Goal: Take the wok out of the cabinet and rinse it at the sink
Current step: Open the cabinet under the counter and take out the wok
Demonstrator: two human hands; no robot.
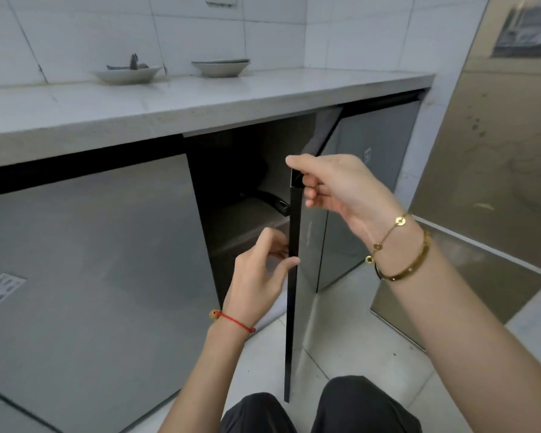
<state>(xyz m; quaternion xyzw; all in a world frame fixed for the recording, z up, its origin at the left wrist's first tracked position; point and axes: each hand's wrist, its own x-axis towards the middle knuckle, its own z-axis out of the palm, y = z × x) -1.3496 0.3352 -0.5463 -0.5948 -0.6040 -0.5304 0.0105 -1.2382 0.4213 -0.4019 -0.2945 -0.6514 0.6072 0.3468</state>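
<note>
The person is crouching before the cabinet, and the step in hand looks to be swinging the cabinet door wide. The right hand is gripping the door's top corner, thumb over the top and fingers curled round the edge, while the left hand is pinching the same edge lower down, at about seven o'clock from the right. To do this well, the door probably wants drawing fully clear so the opening is unobstructed, then one hand freed to reach in. The wok seems to be the dark rounded shape inside the cabinet, at about ten o'clock from the right hand, with a black handle pointing out toward the door; the interior is too dim to be sure. The door is a thin, flat panel with a glossy grey face and a black edge. The worktop above is pale stone, carrying two shallow white bowls.
</note>
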